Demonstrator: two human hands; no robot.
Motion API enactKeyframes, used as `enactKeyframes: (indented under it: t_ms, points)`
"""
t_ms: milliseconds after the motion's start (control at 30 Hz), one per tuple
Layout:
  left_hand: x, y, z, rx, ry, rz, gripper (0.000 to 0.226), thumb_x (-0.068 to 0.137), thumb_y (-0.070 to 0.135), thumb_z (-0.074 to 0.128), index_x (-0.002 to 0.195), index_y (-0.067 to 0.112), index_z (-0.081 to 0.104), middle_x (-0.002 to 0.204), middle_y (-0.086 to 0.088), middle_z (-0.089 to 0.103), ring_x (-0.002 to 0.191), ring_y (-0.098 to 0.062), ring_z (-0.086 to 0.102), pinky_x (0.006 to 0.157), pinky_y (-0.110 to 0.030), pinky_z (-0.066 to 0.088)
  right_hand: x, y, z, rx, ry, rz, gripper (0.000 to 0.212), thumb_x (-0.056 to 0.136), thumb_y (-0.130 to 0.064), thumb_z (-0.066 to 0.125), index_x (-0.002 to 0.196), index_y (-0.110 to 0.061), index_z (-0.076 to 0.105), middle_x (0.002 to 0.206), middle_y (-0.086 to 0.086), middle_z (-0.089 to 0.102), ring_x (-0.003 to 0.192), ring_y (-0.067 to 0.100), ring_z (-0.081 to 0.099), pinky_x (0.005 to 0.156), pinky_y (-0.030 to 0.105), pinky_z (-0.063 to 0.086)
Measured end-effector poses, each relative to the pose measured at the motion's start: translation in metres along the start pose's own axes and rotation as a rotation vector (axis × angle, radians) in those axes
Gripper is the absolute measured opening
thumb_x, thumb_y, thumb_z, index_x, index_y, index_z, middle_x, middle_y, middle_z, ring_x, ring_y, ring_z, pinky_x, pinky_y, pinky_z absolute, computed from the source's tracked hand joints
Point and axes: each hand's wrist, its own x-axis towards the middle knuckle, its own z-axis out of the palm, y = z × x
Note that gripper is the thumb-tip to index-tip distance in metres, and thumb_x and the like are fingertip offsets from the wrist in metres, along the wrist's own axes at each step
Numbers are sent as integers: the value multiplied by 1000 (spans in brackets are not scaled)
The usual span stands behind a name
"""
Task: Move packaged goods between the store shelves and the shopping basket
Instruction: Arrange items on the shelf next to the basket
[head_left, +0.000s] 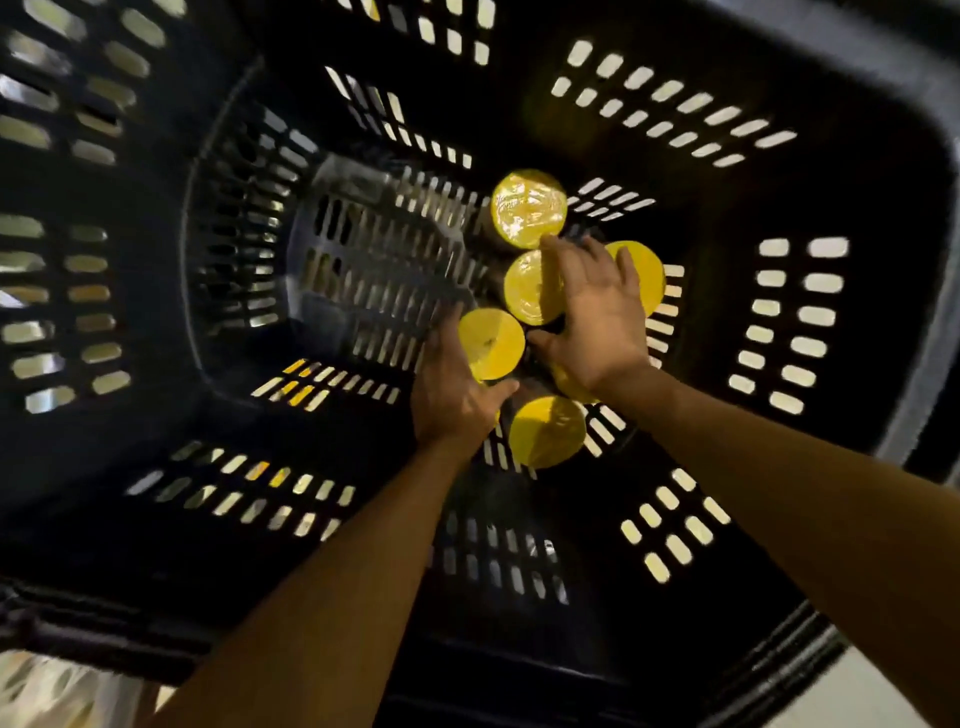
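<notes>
We are leaning over the black slotted basket (727, 208) and looking straight down into it, with both bare forearms reaching in from the near edge. The goods are yellow-lidded jars, all standing upright on the basket floor right of centre. Their long axes are pointing up at us and we are seeing only lids.

The nearest jar (546, 431) is sitting untouched between our two wrists. Just beyond it to the left, our left hand (457, 384) is curling round the left jar (491, 345), thumb on the near side and fingers wrapping the far-left side. A half-hidden jar (569, 387) is peeking out beneath the right wrist.

Our right hand (597, 312) is hanging flat with its fingers spread wide, gripping nothing that we can make out. It is covering part of the middle jar (530, 291) and part of the right jar (649, 275). Its fingertips are reaching the near rim of the farthest jar (529, 208). Whether the palm is touching a lid we cannot tell.

We are judging that the coming move is turning on a straight upward pull. The left hand is the one gripping a jar, while the right would be needing to drop and close on the middle jar, just below and left of its palm.

We are finding no brand or writing to read: the jar sides are hidden, and the farthest lid is showing only glare.
</notes>
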Motion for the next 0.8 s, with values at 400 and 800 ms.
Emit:
enactKeyframes:
  t_ms: [400, 800]
  points:
    - [0, 12, -13, -33, 153, -63, 82, 64, 27, 86, 135, 17, 46, 132, -8, 53, 121, -26, 50, 94, -32, 40, -10, -2, -11, 244, 137, 18, 87, 72, -26, 80, 144, -12, 34, 130, 12, 54, 124, 26, 44, 102, 34, 36]
    - [-94, 84, -129, -29, 128, 10, 84, 62, 29, 87, 134, 19, 46, 127, -7, 57, 117, -29, 52, 92, -35, 41, -99, -49, -134, 387, 138, 72, 78, 65, -26, 83, 134, -12, 48, 123, 6, 50, 118, 22, 45, 96, 26, 35]
